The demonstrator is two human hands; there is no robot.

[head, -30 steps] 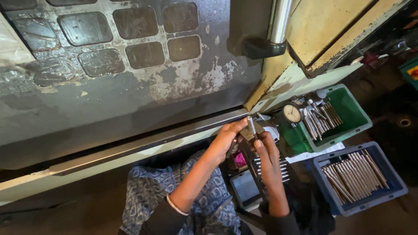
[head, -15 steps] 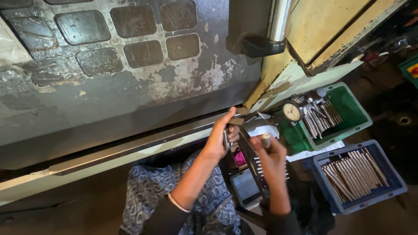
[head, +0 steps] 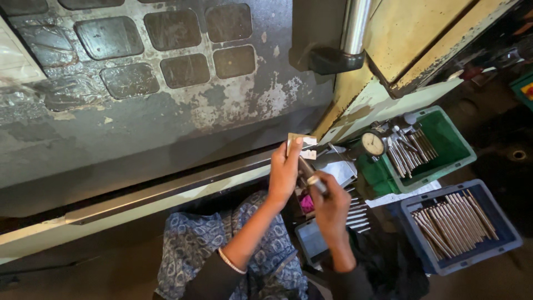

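Hands at frame centre, bins at right
Left hand [head: 284, 172] pinched a small metal gauge [head: 301, 146]; right hand [head: 330, 206] gripped a steel pin [head: 311, 175]; green bin [head: 444, 145] and blue bin [head: 488, 232] held pins

At upper left the machine panel [head: 166, 111] is dull grey metal with flaking paint. The steel rods [head: 452, 216] gleam smoothly in a matt blue plastic bin [head: 502, 244]; the green bin [head: 455, 147] is plastic too. Printed cloth [head: 194, 244] covers the lap.

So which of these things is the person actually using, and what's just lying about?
In use:
left hand holding a flat metal gauge
right hand holding a metal rod

Lying about:
green bin
dial gauge
blue bin
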